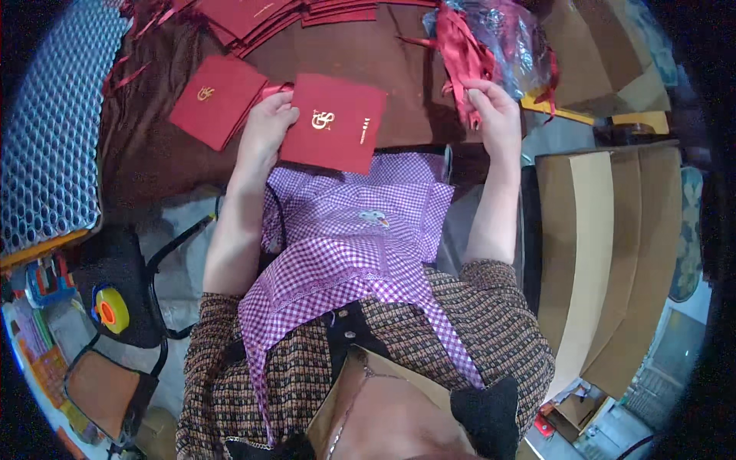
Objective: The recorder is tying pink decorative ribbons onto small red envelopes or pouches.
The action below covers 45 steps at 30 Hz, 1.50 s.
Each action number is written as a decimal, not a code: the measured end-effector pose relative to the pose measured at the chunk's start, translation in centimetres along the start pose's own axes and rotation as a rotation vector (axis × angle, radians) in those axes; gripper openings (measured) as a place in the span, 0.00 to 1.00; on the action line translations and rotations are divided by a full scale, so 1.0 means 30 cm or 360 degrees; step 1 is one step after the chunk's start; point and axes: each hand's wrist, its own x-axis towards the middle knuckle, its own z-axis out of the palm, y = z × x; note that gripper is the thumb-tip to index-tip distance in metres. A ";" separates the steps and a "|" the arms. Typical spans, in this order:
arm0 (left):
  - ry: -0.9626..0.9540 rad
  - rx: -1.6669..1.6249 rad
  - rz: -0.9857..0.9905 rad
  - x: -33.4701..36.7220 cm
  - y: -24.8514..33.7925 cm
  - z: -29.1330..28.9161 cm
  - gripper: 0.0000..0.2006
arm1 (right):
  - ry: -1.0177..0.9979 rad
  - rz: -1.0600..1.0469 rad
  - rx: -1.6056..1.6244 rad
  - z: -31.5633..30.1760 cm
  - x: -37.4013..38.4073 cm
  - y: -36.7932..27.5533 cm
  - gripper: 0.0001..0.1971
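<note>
My left hand (272,126) is closed on the left edge of a flat red square card (333,123) with gold print, with the thumb along that edge. Just behind its fingers a short piece of red ribbon (277,90) shows. A stack of similar red cards (216,102) lies to the left of this hand. Over on the right, my right hand (494,115) pinches the lower part of a bundle of red satin ribbons (464,46) at the table's far right.
More red cards (253,15) lie stacked along the far side of the brown-covered table (345,46). Clear plastic wrap (514,38) sits beside the ribbons. Cardboard boxes (606,253) stand at right. At left are a blue honeycomb-patterned sheet (54,123) and a chair holding a tape roll (113,310).
</note>
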 end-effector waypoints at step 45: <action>0.0230 0.0509 0.0467 -0.073 0.046 0.069 0.15 | -0.0162 -0.1603 -0.1395 0.570 0.007 0.023 0.04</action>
